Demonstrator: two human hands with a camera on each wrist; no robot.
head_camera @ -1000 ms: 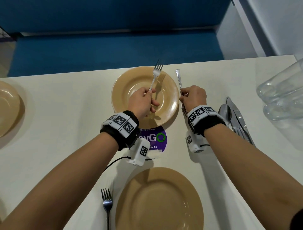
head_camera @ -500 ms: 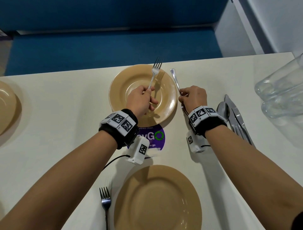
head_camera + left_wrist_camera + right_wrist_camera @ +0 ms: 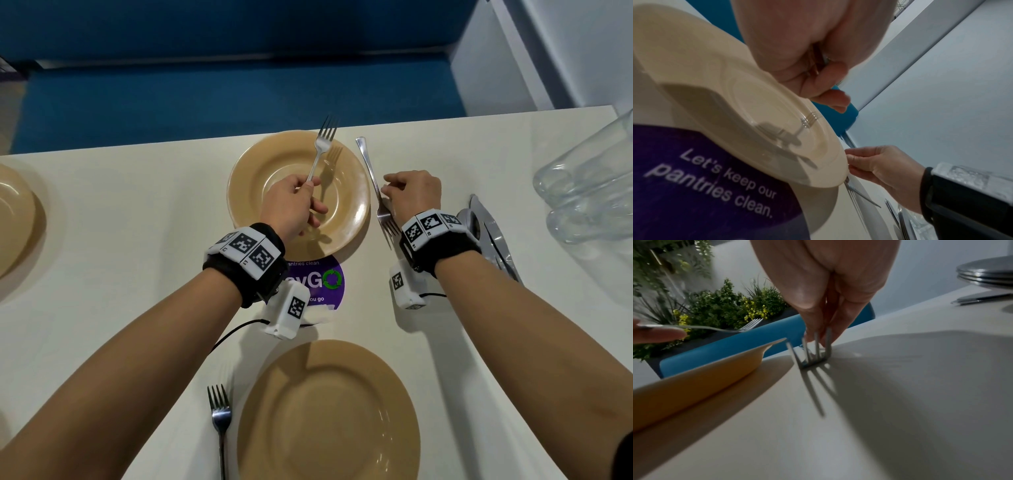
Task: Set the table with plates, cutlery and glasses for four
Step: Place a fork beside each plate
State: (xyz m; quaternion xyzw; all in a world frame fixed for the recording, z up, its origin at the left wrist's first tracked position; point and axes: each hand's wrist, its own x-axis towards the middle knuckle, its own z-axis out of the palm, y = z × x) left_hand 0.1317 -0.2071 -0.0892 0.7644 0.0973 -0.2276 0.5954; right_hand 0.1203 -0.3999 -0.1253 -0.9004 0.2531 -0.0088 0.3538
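Note:
My left hand (image 3: 301,202) grips a fork (image 3: 323,144) by its handle and holds it over the far tan plate (image 3: 246,178), tines pointing away from me. Just right of that plate, my right hand (image 3: 388,192) pinches a second fork (image 3: 368,164) at its neck. In the right wrist view this second fork (image 3: 812,352) has its tines down on the white table (image 3: 859,418), pointing toward me. A near tan plate (image 3: 329,411) has a third fork (image 3: 219,414) lying to its left. Clear glasses (image 3: 589,192) stand at the right edge.
Loose knives and spoons (image 3: 489,236) lie behind my right wrist. Another tan plate (image 3: 13,212) sits at the far left. A purple round sticker (image 3: 322,281) is on the table between the two middle plates. A blue bench (image 3: 205,96) runs beyond the far edge.
The right hand's fork has swung its handle slightly left, closer to the far plate, and its tines now show beside my wrist. The left hand and its fork have barely moved.

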